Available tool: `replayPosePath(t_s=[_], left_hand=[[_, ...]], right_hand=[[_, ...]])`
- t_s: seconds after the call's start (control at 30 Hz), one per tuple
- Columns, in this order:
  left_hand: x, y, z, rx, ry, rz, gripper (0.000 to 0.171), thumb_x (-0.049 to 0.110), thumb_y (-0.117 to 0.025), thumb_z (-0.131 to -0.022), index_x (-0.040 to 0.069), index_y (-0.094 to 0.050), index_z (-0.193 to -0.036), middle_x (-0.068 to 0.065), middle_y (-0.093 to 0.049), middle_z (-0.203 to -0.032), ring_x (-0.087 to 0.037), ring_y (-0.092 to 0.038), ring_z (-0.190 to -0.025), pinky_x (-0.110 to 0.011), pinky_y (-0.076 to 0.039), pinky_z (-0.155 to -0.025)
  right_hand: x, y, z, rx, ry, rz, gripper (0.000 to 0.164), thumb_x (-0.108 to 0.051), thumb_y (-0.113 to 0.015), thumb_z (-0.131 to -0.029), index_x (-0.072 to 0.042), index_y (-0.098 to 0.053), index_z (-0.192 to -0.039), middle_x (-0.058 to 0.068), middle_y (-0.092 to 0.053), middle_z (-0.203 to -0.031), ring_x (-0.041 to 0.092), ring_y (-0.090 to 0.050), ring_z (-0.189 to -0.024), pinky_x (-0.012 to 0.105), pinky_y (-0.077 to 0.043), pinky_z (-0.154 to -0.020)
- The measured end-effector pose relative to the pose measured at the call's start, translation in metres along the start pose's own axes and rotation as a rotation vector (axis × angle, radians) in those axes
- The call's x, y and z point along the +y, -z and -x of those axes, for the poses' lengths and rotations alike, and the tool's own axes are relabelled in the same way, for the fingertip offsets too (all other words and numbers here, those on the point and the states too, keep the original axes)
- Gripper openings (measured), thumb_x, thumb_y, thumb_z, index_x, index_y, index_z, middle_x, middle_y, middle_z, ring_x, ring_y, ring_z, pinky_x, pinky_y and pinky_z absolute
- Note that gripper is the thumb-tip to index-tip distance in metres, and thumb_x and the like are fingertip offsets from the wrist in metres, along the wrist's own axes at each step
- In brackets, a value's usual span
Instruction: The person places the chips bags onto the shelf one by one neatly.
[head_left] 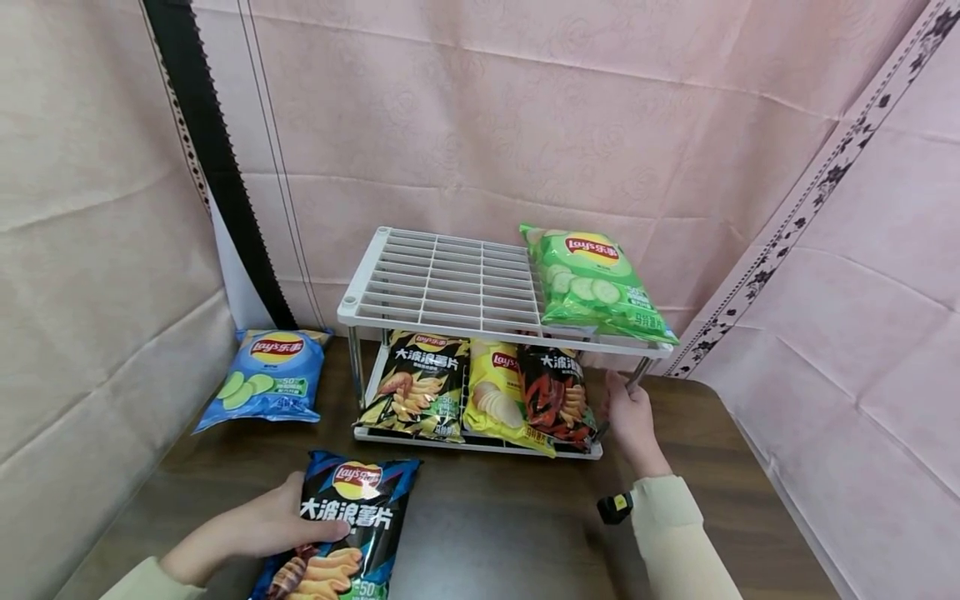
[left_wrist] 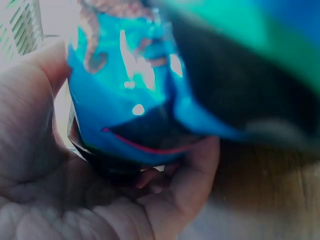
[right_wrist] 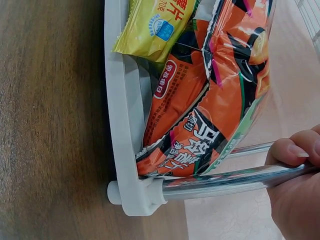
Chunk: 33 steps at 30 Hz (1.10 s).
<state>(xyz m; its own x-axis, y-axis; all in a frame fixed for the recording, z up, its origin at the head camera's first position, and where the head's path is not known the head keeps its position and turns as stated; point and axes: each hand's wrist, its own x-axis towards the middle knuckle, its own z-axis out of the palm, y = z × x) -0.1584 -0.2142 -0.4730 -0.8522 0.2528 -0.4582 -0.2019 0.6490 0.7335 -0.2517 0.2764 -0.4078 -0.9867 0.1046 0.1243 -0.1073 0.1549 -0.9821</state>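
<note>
My left hand (head_left: 270,518) grips a black and blue bag of potato chips (head_left: 358,508) by its side, thumb across the front, low over the front of the table. In the left wrist view the fingers curl round the shiny blue side of that bag. At the right end of a white two-tier shelf rack (head_left: 442,292), my right hand (head_left: 632,421) holds a metal post (right_wrist: 220,186), its fingers wrapped round it. A green chip bag (head_left: 592,279) lies on the upper tier. Below it stand a black bag (head_left: 416,387), a yellow bag (head_left: 497,396) and a black-and-red bag (head_left: 557,392).
A blue chip bag (head_left: 266,377) rests on the wooden table (head_left: 487,517) left of the rack, by the cloth wall. Pink patterned cloth (head_left: 465,125) hangs behind and at both sides. A small black and yellow device (head_left: 617,507) sits at the right wrist.
</note>
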Motion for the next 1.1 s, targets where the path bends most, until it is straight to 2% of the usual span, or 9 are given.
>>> replayPosePath(t_s=[0.1, 0.33, 0.47, 0.6, 0.8, 1.1], left_hand=[[0.0, -0.001, 0.0, 0.008, 0.006, -0.002, 0.106, 0.05, -0.073, -0.082, -0.017, -0.015, -0.138, -0.029, -0.045, -0.121, -0.036, -0.051, -0.107, -0.058, -0.042, -0.09], [0.004, -0.003, 0.003, 0.019, -0.009, 0.029, 0.098, 0.049, -0.074, -0.082, -0.01, -0.02, -0.138, -0.019, -0.05, -0.118, -0.027, -0.054, -0.102, -0.054, -0.045, -0.086], [0.007, -0.004, 0.005, 0.039, -0.023, 0.0, 0.104, 0.052, -0.074, -0.081, -0.011, -0.018, -0.14, -0.023, -0.048, -0.123, -0.031, -0.053, -0.107, -0.056, -0.044, -0.087], [0.008, -0.005, 0.007, 0.073, -0.08, -0.01, 0.105, 0.052, -0.075, -0.08, -0.01, -0.017, -0.143, -0.028, -0.043, -0.131, -0.036, -0.05, -0.115, -0.057, -0.042, -0.091], [0.01, -0.007, 0.006, 0.112, -0.193, 0.012, 0.093, 0.047, -0.075, -0.082, 0.0, -0.024, -0.143, -0.02, -0.046, -0.131, -0.029, -0.051, -0.115, -0.05, -0.044, -0.09], [0.019, -0.008, 0.007, 0.144, -0.245, -0.028, 0.095, 0.052, -0.075, -0.08, 0.004, -0.025, -0.145, -0.019, -0.044, -0.138, -0.03, -0.047, -0.122, -0.055, -0.04, -0.095]], right_hand=[[0.0, 0.0, 0.0, 0.003, 0.0, -0.005, 0.049, -0.036, -0.036, -0.106, -0.003, -0.036, -0.07, 0.003, -0.034, -0.057, 0.017, -0.032, -0.048, 0.032, -0.031, -0.053], [0.001, -0.001, 0.0, 0.009, 0.0, -0.015, 0.049, -0.037, -0.037, -0.106, -0.004, -0.037, -0.07, 0.0, -0.036, -0.055, 0.016, -0.033, -0.047, 0.032, -0.031, -0.054], [0.0, -0.001, 0.001, 0.01, -0.003, -0.004, 0.048, -0.037, -0.036, -0.106, -0.003, -0.037, -0.071, 0.0, -0.037, -0.056, 0.016, -0.034, -0.048, 0.032, -0.031, -0.054], [0.0, -0.002, 0.001, 0.007, -0.003, 0.003, 0.049, -0.038, -0.036, -0.106, -0.003, -0.037, -0.072, 0.0, -0.037, -0.056, 0.017, -0.034, -0.049, 0.031, -0.031, -0.053], [0.002, -0.001, 0.0, 0.012, -0.004, 0.01, 0.051, -0.039, -0.036, -0.105, 0.001, -0.037, -0.073, 0.001, -0.038, -0.057, 0.017, -0.034, -0.049, 0.032, -0.031, -0.053], [0.001, -0.001, 0.0, 0.014, -0.004, 0.02, 0.05, -0.037, -0.035, -0.106, 0.001, -0.036, -0.074, 0.001, -0.037, -0.057, 0.017, -0.034, -0.049, 0.031, -0.031, -0.053]])
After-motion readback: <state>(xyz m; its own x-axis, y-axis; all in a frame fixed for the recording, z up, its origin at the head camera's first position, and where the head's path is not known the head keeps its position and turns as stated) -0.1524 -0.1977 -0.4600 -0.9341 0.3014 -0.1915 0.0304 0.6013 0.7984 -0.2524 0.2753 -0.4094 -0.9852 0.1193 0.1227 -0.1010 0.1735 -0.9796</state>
